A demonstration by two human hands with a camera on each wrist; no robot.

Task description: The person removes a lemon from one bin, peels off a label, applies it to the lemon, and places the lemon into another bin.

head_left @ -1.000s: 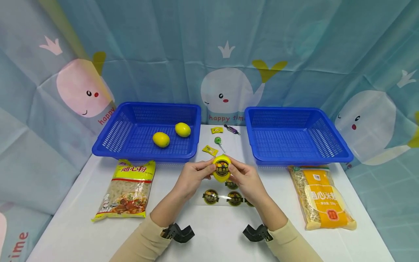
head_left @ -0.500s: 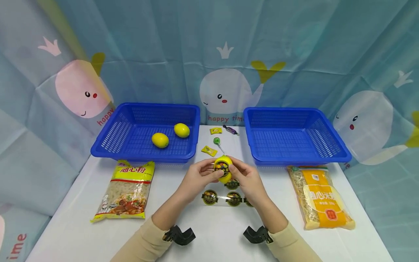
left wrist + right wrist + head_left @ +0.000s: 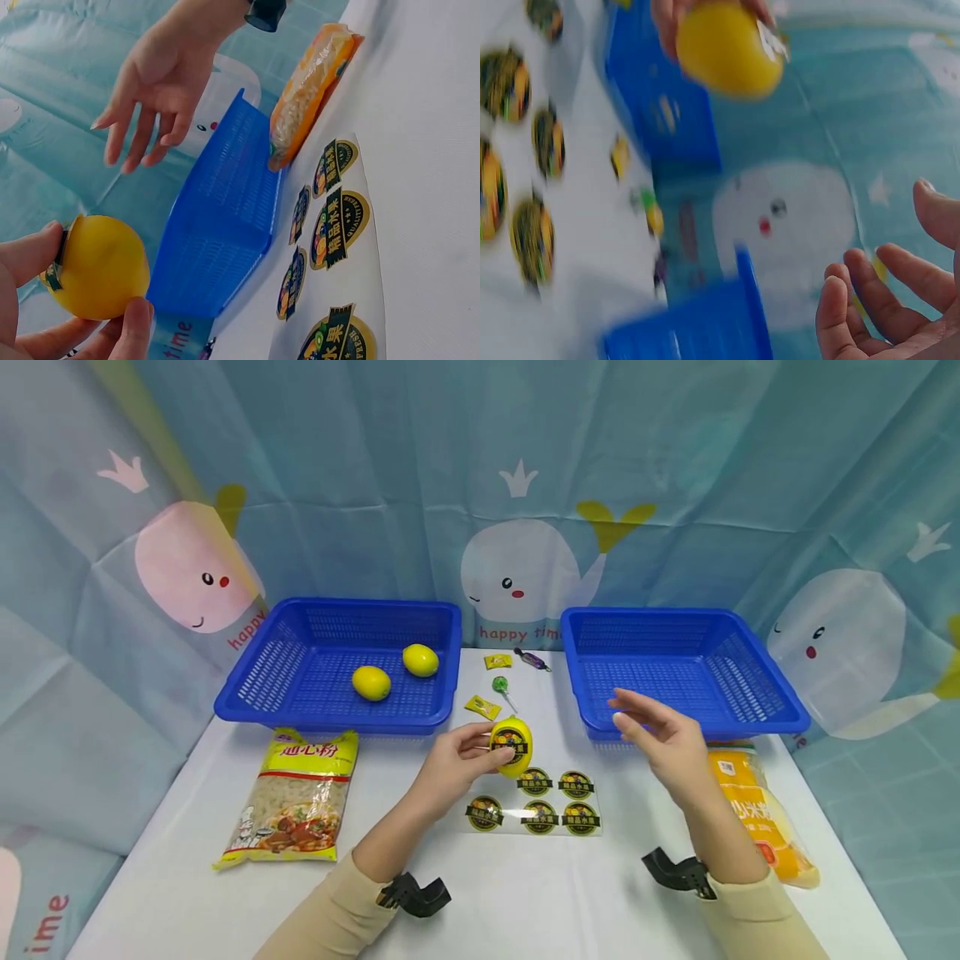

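On the left of the white surface (image 3: pixel 187 893) lies a pasta packet (image 3: pixel 296 797) with a yellow top, and behind it stands the left blue basket (image 3: pixel 247 697) with two lemons (image 3: pixel 371 682) inside, apart from each other. The left hand (image 3: pixel 457 760) holds a third lemon (image 3: pixel 512 746) above the middle of the surface — thumb curled over one side and fingers round the other, as the left wrist view shows (image 3: pixel 97 266). The lemon stands nearly upright, its long axis vertical with the nub end up and tilted a little toward the baskets. It is smooth, bright yellow and oval, and carries a round dark sticker (image 3: pixel 510 745) with a gold rim on the face toward the camera.

Just below it lies a clear sheet of round stickers (image 3: pixel 542 802) — five in view. Behind the lemon, between the baskets, lie two small yellow sweets (image 3: pixel 482 706), a green lollipop (image 3: pixel 500 685) and a purple wrapped sweet (image 3: pixel 531 657).

The right hand (image 3: pixel 660 739) hovers in front of the right blue basket (image 3: pixel 750 652), well apart from the lemon, fingers spread and relaxed, holding nothing. Under its forearm lies an orange pasta packet (image 3: pixel 757 810).
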